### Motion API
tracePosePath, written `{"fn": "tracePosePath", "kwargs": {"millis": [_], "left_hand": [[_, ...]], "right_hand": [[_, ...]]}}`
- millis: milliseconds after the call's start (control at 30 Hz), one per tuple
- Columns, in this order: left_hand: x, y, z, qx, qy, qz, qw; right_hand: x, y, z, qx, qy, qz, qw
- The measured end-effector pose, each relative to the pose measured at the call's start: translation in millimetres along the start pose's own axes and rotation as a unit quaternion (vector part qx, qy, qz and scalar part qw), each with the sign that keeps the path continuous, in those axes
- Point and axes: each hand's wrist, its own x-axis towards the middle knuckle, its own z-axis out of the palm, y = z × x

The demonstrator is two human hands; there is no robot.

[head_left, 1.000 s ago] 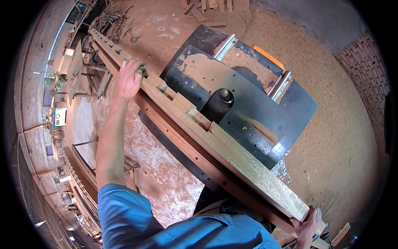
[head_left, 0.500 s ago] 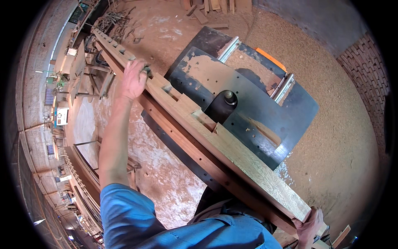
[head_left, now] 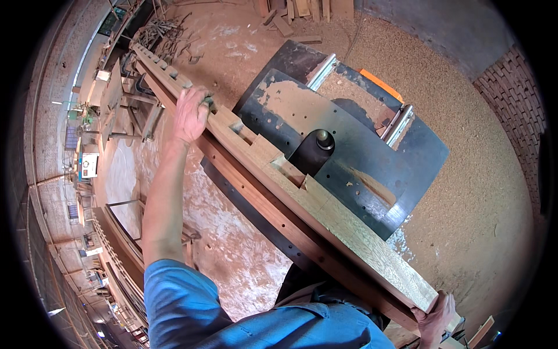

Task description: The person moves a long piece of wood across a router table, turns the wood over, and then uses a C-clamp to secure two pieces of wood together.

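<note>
A long wooden beam (head_left: 354, 232) runs slantwise from the far left to the near right, with several notches cut along its upper side. My left hand (head_left: 193, 115) grips it beyond the middle, fingers curled over the top edge. Close to the near end, my right hand (head_left: 436, 320) is closed around the beam, its fingers partly hidden. Beside the notches rises a dark round spindle (head_left: 323, 139) from a machine's metal table (head_left: 349, 154). Whether beam and spindle touch, I cannot tell. A reddish wooden rail (head_left: 261, 200) with small holes lies along the beam's near side.
Two bright metal rails (head_left: 321, 72) and an orange strip (head_left: 381, 85) sit on the machine's far side. Sawdust covers the floor (head_left: 465, 192). Wood offcuts (head_left: 283, 26) lie at the back, and wooden frames (head_left: 136, 104) stand to the left.
</note>
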Motion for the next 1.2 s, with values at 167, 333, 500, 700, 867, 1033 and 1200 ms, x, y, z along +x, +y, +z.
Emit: {"fn": "tracePosePath", "kwargs": {"millis": [167,333,500,700,867,1033,1200], "left_hand": [[1.0,-1.7,2.4,-0.001,0.003,0.004,1.000],[0.4,-1.8,2.6,-0.002,0.006,0.009,1.000],[-0.8,-3.8,4.8,-0.010,0.011,-0.002,1.000],[0.5,0.0,4.0,-0.009,0.015,-0.008,1.000],[0.9,3.5,1.0,-0.017,0.006,-0.011,1.000],[1.3,1.2,2.3,-0.016,0.015,-0.004,1.000],[1.9,1.1,2.1,-0.002,0.009,0.001,1.000]], "right_hand": [[-1.4,0.8,1.8,-0.004,0.013,-0.008,1.000],[-1.1,-0.2,0.3,-0.002,0.005,0.010,1.000],[0.1,-2.3,-1.1,0.002,-0.005,0.019,1.000],[-2.2,0.9,1.1,0.012,0.005,0.017,1.000],[-0.3,-1.7,-1.9,0.012,-0.010,0.032,0.999],[0.5,-2.7,-3.3,0.020,-0.012,0.035,0.999],[3.1,-7.3,-8.4,0.018,-0.029,0.043,0.998]]}}
